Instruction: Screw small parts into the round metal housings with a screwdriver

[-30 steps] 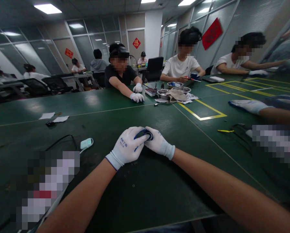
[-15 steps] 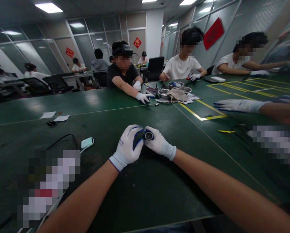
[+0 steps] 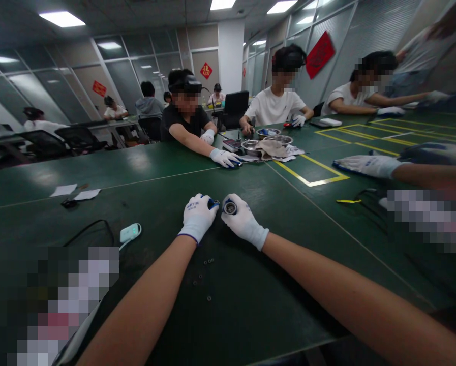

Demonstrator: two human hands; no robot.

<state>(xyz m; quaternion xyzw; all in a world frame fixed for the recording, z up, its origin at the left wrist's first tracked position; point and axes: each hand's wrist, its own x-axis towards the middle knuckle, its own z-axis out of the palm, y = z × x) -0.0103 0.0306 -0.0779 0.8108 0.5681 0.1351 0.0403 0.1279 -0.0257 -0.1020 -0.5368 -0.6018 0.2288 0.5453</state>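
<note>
My right hand [image 3: 243, 219], in a white glove with blue palm, is closed round a small dark cylindrical part [image 3: 230, 207] with a metal ring at its end. Its round open end faces me. Just left of it, my left hand [image 3: 198, 215], gloved alike, has its fingers curled together. A tiny metal piece [image 3: 217, 202] shows at those fingertips, too small to name. A narrow gap separates the two hands above the table. Several little rings [image 3: 209, 298] lie on the green tabletop [image 3: 250, 295] below my left hand.
A pale charger-like device [image 3: 130, 233] with a cable lies left. Paper slips [image 3: 87, 194] rest farther back. Metal bowls [image 3: 251, 147] and a cloth [image 3: 272, 149] stand across the table near co-workers. Another person's gloved hand [image 3: 367, 165] rests at right.
My left hand has drawn away leftward from the part in my right hand, opening a gap. More of the small rings on the table show. The view has shifted slightly.
</note>
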